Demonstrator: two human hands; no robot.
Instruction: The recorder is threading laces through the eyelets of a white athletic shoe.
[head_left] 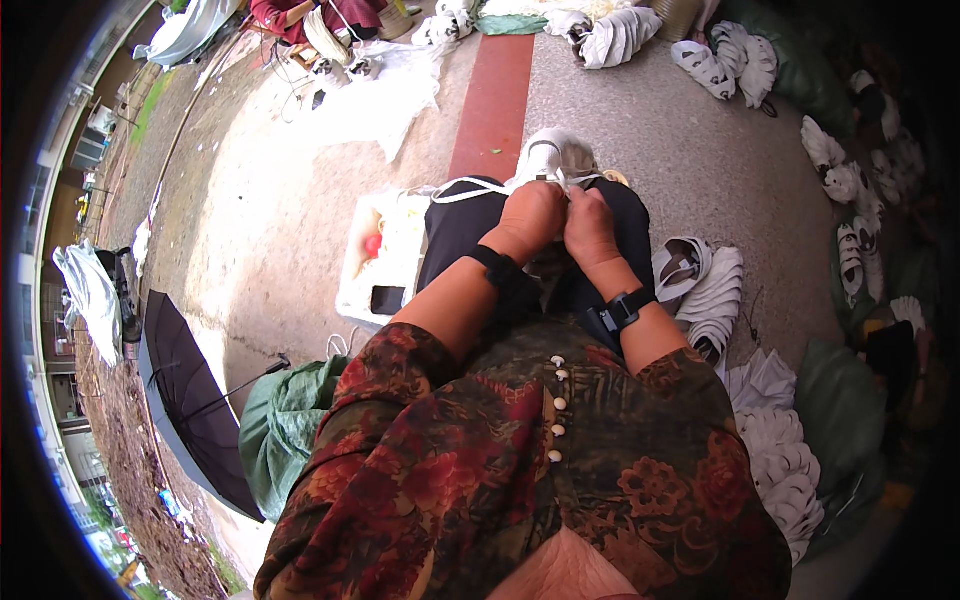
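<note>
floor (pixel 690 150): grey, speckled, ahead and to my right | stripe (pixel 495 110): dull red, running straight away from me | concrete (pixel 265 190): paler, on my left, partly bleached by daylight | soil (pixel 125 440): brown, farther left, near grass (pixel 152 105) | building (pixel 60 345): far left, bent by my view's rim | light: brightest on my left, dimmer right

White shoe (pixel 545 152), white lace (pixel 492 186), black trousers (pixel 455 235), red-flowered dark shirt (pixel 430 470), black umbrella (pixel 188 400)
</note>
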